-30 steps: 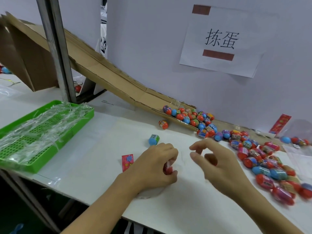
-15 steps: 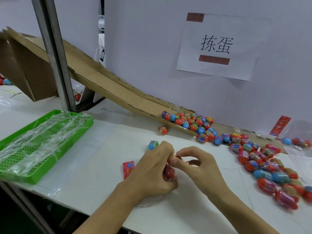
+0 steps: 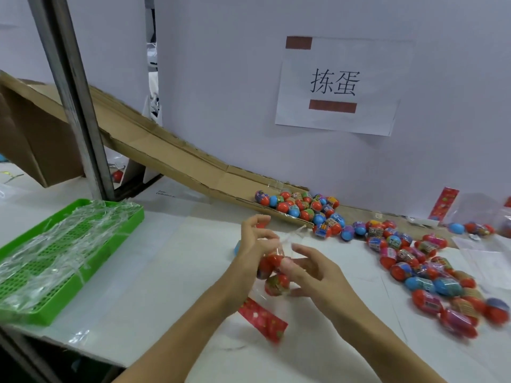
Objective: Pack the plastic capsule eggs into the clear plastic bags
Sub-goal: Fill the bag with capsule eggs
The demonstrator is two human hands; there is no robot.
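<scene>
Left hand (image 3: pixel 250 254) fingers pinching crinkly clear bag (image 3: pixel 279 261), seemingly 2 glossy eggs (image 3: pixel 276 283), right hand (image 3: pixel 315 275) fingers loosely apart

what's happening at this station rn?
A person is bagging capsule eggs by hand. The left hand holds up a clear plastic bag with a few red eggs inside, gripping it near the top, while the right hand supports it from the side. A red header card hangs at the bag's lower end. Many loose eggs lie on the table to the right, more sit at the foot of the cardboard chute. A green tray sits left.
</scene>
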